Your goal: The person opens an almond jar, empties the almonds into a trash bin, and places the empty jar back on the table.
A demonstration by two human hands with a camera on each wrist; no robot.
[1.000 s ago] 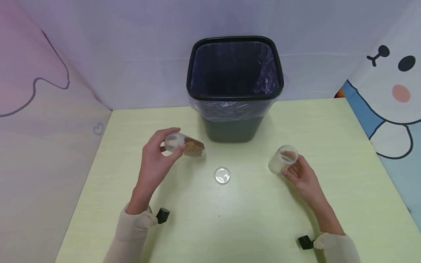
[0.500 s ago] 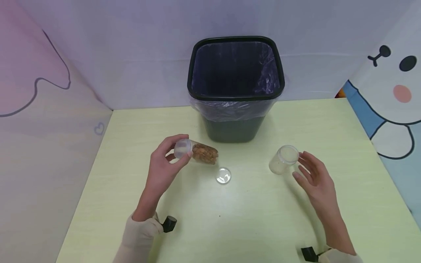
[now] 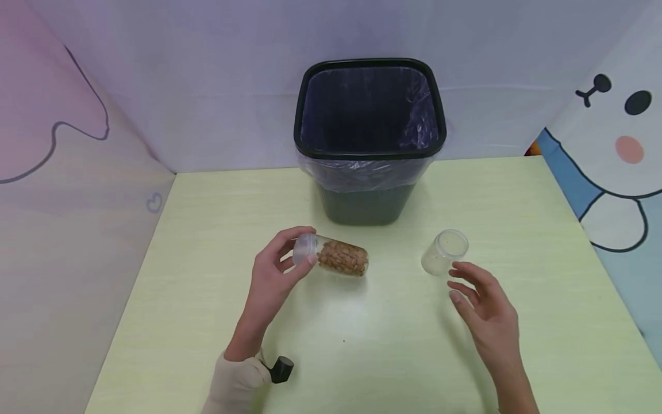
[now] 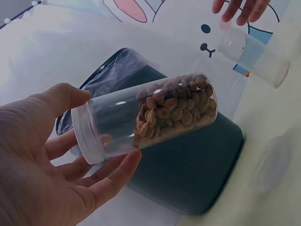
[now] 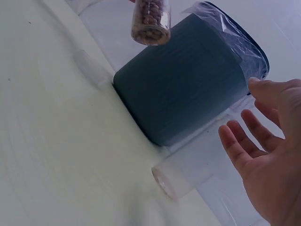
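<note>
My left hand [image 3: 274, 273] grips a clear plastic jar [image 4: 117, 120] by its lidded end and holds it on its side above the table. Brown almond-shaped nuts [image 4: 176, 108] are heaped toward the jar's base, and a translucent lid [image 3: 304, 248] caps the other end. On the right, an uncapped clear jar [image 3: 438, 260] stands upright. Just in front of it is my right hand [image 3: 488, 316], its fingers loosely bent and holding nothing. A clear round lid [image 4: 273, 162] rests on the table, hidden in the head view by the nut jar.
A dark green bin [image 3: 364, 204] stands at the back middle of the pale table [image 3: 362, 368], with a thin plastic bag [image 3: 367, 174] folded over its rim. Behind it hangs a white cloth [image 3: 233, 86]. A printed cartoon figure [image 3: 615, 161] covers the right side.
My left hand has carried the nut jar right and toward me, over the loose lid. The right hand has let go of the uncapped jar and drawn back toward me.
</note>
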